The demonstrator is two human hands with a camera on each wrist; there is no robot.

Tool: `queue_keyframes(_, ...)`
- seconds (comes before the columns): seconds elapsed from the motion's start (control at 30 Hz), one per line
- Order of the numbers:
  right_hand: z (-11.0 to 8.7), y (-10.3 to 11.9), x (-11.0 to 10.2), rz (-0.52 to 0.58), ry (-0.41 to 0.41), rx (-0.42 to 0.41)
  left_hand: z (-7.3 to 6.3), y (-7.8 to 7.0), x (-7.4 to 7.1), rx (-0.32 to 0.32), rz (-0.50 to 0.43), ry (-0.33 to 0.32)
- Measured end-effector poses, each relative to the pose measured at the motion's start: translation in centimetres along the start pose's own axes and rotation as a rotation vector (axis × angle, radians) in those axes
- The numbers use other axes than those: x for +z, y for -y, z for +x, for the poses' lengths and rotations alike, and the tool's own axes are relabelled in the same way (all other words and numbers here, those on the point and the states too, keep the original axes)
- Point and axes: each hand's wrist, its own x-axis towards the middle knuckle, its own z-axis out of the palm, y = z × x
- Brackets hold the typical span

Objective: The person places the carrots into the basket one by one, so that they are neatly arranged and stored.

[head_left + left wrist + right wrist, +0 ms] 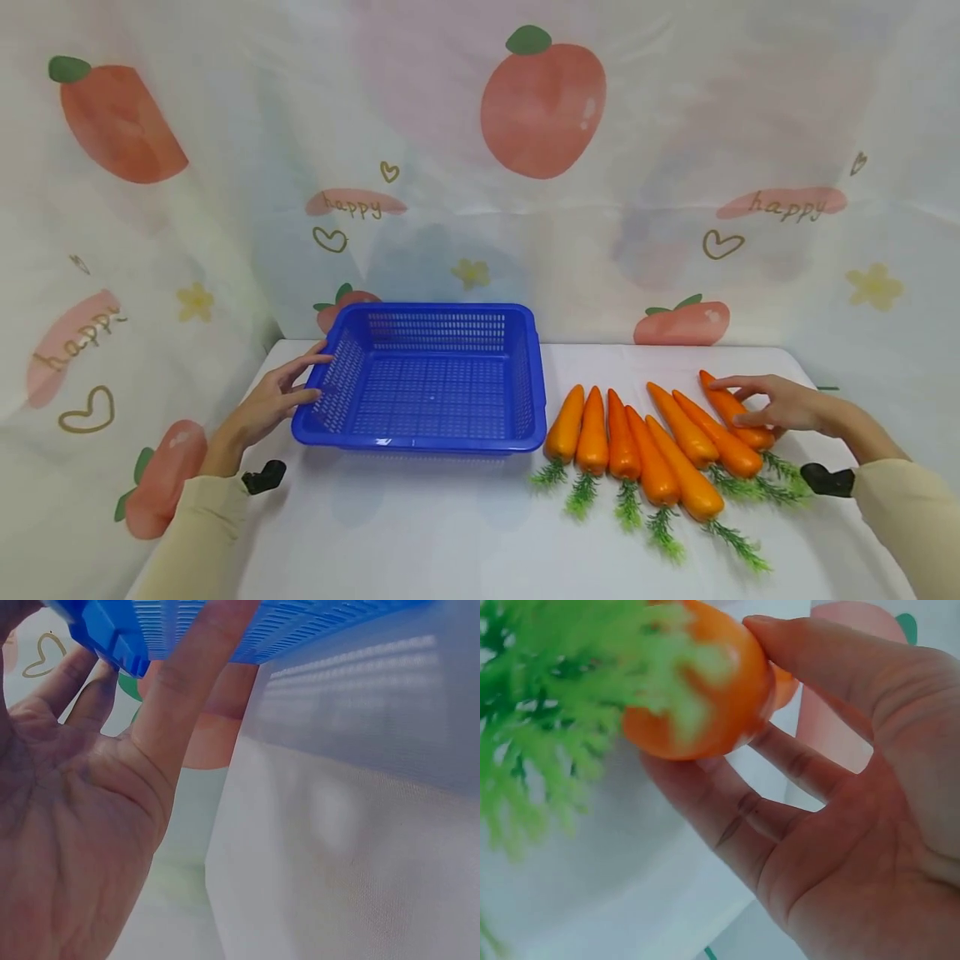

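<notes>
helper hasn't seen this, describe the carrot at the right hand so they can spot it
On the white table, find the blue basket, then the row of carrots to its right. Go to the row's far right end. The carrot there is the only one the right hand holds.

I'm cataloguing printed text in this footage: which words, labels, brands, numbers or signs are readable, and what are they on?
"happy": left-hand pink patch, rear curtain.
"happy": right-hand pink patch, rear curtain.
"happ", last letter unclear: third pink patch, side curtain.
None readable on the blue basket or carrots.
</notes>
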Motion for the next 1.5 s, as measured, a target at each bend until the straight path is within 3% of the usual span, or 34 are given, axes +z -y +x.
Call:
queue_keyframes(0.2, -0.2, 1.4, -0.7, -0.026, -0.033, -0.039, 0.3, 0.0, 0.0, 0.005, -0.006, -0.004)
queue_keyframes(0.77, -0.5, 7.9, -2.3, -0.054, -0.081, -0.141, 0.1, 0.5, 0.1, 0.004, -0.018, -0.022)
queue_keyframes(1.1, 0.5, 13.1, -3.3, -0.066, -0.094, -0.188, 0.2, 0.5, 0.1, 0.004, -0.015, -0.019)
queue_keyframes(1.5, 3.1, 19.5, -3.5, -0.162, -0.090, -0.265, 0.1, 0.8, 0.2, -0.023, -0.053, -0.030)
